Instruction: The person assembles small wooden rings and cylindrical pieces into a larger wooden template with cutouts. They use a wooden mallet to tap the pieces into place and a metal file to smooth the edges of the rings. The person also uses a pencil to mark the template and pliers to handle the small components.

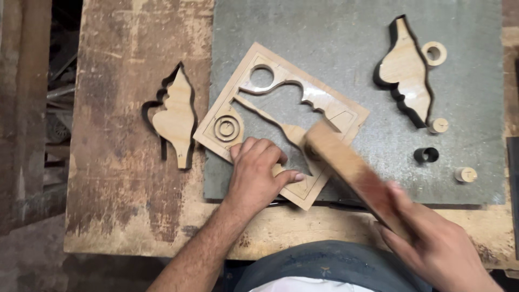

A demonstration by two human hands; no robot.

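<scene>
From the head view, your left hand [257,173] presses flat, fingers spread, on the lower corner of the square cut-out wooden panel [281,121], which lies tilted on the grey mat [351,32] atop the counter [119,205]. Your right hand [438,246] has its grip closed around a wooden block [346,165], blurred, its far end over the panel. A shell-shaped cutout [175,119] lies left.

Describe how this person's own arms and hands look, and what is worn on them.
Both are bare: no gloves, sleeves, rings or watch show. The left hand has short, plain nails, and its forearm is uncovered to the frame's edge. The right hand is motion-blurred, so finer detail cannot be told.
</scene>
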